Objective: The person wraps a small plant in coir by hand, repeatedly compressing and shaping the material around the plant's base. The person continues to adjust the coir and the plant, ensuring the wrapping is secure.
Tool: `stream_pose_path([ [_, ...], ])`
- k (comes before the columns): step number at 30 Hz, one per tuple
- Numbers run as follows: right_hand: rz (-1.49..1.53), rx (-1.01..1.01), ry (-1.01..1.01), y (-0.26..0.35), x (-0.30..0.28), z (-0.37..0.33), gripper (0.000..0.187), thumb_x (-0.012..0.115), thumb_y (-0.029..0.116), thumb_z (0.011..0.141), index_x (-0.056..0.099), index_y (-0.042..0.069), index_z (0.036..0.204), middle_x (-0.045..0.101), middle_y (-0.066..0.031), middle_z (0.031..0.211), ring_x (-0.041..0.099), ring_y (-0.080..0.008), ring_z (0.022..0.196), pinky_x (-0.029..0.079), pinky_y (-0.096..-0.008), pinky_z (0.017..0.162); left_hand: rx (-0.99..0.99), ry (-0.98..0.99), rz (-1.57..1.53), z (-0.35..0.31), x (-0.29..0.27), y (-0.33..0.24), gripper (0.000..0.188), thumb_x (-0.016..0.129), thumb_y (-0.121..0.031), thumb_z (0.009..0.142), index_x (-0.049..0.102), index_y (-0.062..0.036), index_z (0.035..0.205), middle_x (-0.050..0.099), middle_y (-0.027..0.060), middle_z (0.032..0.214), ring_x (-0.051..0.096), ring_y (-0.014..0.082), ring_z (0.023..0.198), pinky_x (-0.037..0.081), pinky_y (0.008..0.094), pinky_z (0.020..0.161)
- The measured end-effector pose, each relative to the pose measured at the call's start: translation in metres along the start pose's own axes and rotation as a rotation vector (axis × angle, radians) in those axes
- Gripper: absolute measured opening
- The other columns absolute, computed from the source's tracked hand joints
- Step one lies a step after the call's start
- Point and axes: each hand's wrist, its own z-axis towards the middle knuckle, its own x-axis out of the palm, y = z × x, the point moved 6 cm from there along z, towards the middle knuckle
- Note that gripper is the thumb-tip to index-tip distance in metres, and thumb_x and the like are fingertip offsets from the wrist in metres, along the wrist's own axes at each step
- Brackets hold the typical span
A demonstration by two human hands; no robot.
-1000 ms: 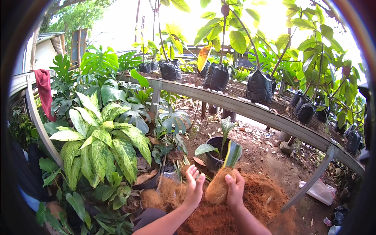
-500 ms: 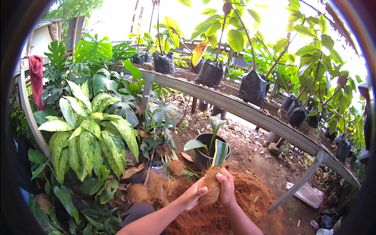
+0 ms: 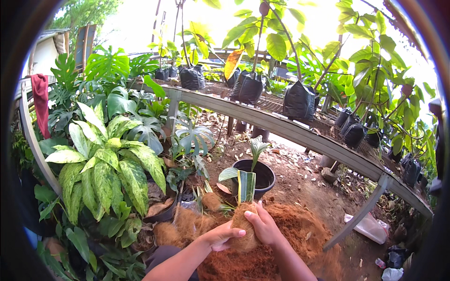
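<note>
Variegated snake plant leaf cutting, green with yellow margins, flat-cut top, stands near upright, base packed in oblong brown coconut-fiber wad, hand-held.

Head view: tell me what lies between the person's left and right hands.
In the head view, a brown fibre bundle lies between the left hand and the right hand, touching both; a yellow-edged green leaf rises from its top.
</note>
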Motion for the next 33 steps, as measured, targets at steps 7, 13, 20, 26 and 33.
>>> stream_pose_path([
  [7,-0.288,-0.299,-0.461,0.027,-0.039,-0.007,0.066,0.049,0.045,0.106,0.04,-0.002,0.151,0.038,-0.0243,0.157,0.031,-0.0382,0.151,0.021,-0.0522,0.124,0.251,-0.317,-0.043,0.011,-0.011,-0.019,0.076,0.082,-0.031,0.086,0.042,-0.008,0.147,0.059,0.0098,0.133,0.062,0.0228,0.12,0.054,0.0424,0.103],
  [13,-0.401,-0.353,-0.187,0.008,0.014,-0.005,0.083,0.053,0.047,0.104,0.025,-0.006,0.159,0.026,-0.0302,0.163,0.027,-0.0429,0.153,0.024,-0.0474,0.125,0.303,-0.427,-0.031,0.012,-0.022,-0.022,0.07,0.082,-0.031,0.086,0.046,-0.0093,0.142,0.062,0.0056,0.124,0.064,0.0201,0.115,0.056,0.0408,0.098],
  [20,0.307,-0.239,-0.346,-0.025,0.02,-0.009,0.076,0.049,0.046,0.103,0.035,-0.008,0.155,0.047,-0.0218,0.151,0.046,-0.0281,0.14,0.033,-0.0402,0.118,0.229,-0.247,0.035,0.006,-0.009,-0.013,0.078,0.082,-0.031,0.086,0.042,-0.0047,0.148,0.057,0.0085,0.136,0.056,0.0193,0.127,0.046,0.0389,0.108],
  [26,0.425,-0.156,-0.324,-0.026,0.025,-0.005,0.07,0.05,0.042,0.102,0.041,-0.009,0.15,0.056,-0.0183,0.141,0.053,-0.0246,0.131,0.039,-0.0383,0.113,0.213,-0.207,0.086,0.0,-0.01,-0.019,0.077,0.082,-0.032,0.086,0.043,-0.0042,0.147,0.059,0.0085,0.133,0.058,0.0189,0.125,0.048,0.0392,0.106],
  [33,0.44,-0.112,-0.372,-0.038,0.023,-0.01,0.056,0.051,0.033,0.103,0.05,-0.008,0.141,0.063,-0.014,0.129,0.059,-0.0205,0.119,0.044,-0.0358,0.107,0.191,-0.283,-0.013,0.007,-0.012,-0.01,0.073,0.083,-0.033,0.086,0.046,-0.0057,0.143,0.061,0.0085,0.13,0.06,0.0187,0.121,0.05,0.0392,0.104],
])
